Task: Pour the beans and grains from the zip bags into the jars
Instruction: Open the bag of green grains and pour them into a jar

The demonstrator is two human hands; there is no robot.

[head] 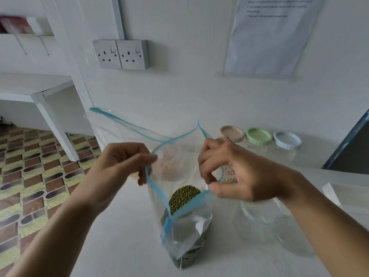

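While zip bag point(187, 232) rim is pinched apart in grip of left hand point(121, 162), right hand point(239, 174): green beans point(183, 196) likely spilled if bag is tipped short of lower-right jar point(257, 212).

White wall point(189, 92), double socket point(121, 54), taped paper notice point(273, 37), patterned tile floor point(30, 172), white tabletop point(123, 226).
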